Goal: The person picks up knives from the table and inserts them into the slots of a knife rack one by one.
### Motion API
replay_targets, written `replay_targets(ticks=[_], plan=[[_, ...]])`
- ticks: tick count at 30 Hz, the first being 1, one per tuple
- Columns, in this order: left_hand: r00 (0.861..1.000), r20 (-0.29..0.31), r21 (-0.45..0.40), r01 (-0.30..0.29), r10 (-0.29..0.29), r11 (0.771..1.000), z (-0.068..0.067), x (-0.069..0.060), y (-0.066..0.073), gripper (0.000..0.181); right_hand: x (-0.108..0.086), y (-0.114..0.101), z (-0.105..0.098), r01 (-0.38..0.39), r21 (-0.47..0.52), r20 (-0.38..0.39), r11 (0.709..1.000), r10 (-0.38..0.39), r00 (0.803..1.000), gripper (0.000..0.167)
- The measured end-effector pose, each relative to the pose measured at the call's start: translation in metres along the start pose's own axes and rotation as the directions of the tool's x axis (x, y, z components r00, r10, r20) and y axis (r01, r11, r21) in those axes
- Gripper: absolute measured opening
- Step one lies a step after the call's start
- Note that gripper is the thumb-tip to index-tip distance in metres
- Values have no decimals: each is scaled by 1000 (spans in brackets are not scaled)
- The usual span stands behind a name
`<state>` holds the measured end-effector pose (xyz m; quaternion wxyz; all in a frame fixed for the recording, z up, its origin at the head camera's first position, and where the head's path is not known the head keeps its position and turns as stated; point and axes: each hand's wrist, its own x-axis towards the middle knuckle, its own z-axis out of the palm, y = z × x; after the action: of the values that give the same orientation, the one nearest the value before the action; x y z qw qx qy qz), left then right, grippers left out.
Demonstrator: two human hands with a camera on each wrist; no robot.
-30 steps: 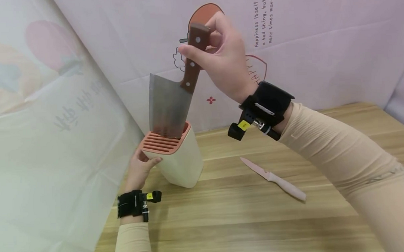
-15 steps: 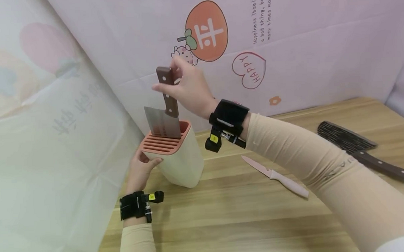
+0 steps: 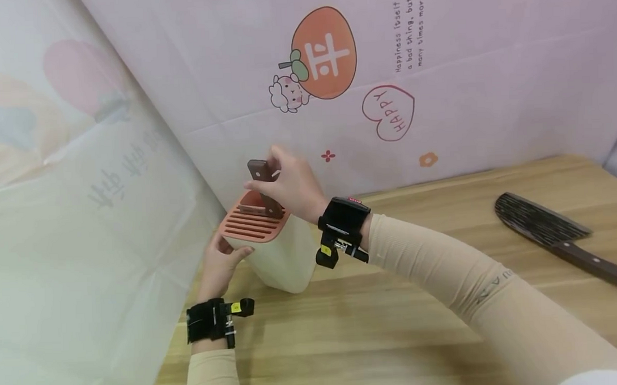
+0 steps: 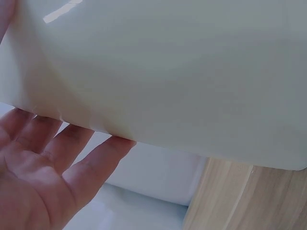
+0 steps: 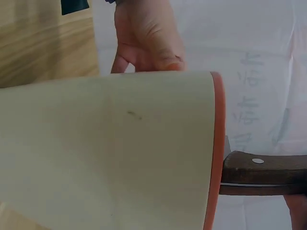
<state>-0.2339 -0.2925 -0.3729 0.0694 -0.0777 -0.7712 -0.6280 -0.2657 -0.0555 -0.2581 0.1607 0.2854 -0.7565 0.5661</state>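
A cream knife block (image 3: 285, 261) with an orange slotted top stands at the back left of the table. The cleaver (image 3: 259, 171) has its blade down in one of the rear slots; only a thin strip of blade shows above the top. Its brown riveted handle is pinched between thumb and fingers of my right hand (image 3: 293, 184). Below the rim, my left hand (image 3: 219, 266) steadies the block, thumb on the front face. In the left wrist view, the fingers (image 4: 98, 165) of that hand touch the block's side. The right wrist view shows the cleaver handle (image 5: 268, 170) close to the orange rim.
A dark-bladed knife (image 3: 539, 221) with a brown handle lies at the right of the wooden table (image 3: 354, 344). Printed cloth (image 3: 468, 96) hangs behind the table and along its left side. My right forearm crosses over the middle.
My right hand has moved down and left, lowering the cleaver blade into the block. The left hand stays on the block. The pink knife, visible earlier, is now out of sight where my right arm lies.
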Motion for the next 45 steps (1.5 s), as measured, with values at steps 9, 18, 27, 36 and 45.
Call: replay_targets(ticks=[9, 18, 27, 36, 45], plan=[[1000, 1, 8, 24, -24, 1000, 0, -4, 2, 80, 4, -8, 6, -69, -85, 124, 994, 79, 989, 31], [1000, 23, -16, 20, -20, 1000, -1, 1, 1, 83, -1, 0, -5, -97, -10, 238, 995, 96, 966, 43], [1000, 2, 26, 29, -30, 999, -2, -1, 0, 80, -20, 17, -36, 84, -94, 387, 992, -41, 921, 47], [1000, 2, 15, 13, -13, 1000, -3, 3, 2, 82, -55, 59, -71, 720, -222, 594, 658, -494, 635, 35], [1000, -13, 23, 13, -13, 1000, -1, 0, 0, 79, -105, 90, -95, 864, -162, 786, 477, -468, 405, 42]])
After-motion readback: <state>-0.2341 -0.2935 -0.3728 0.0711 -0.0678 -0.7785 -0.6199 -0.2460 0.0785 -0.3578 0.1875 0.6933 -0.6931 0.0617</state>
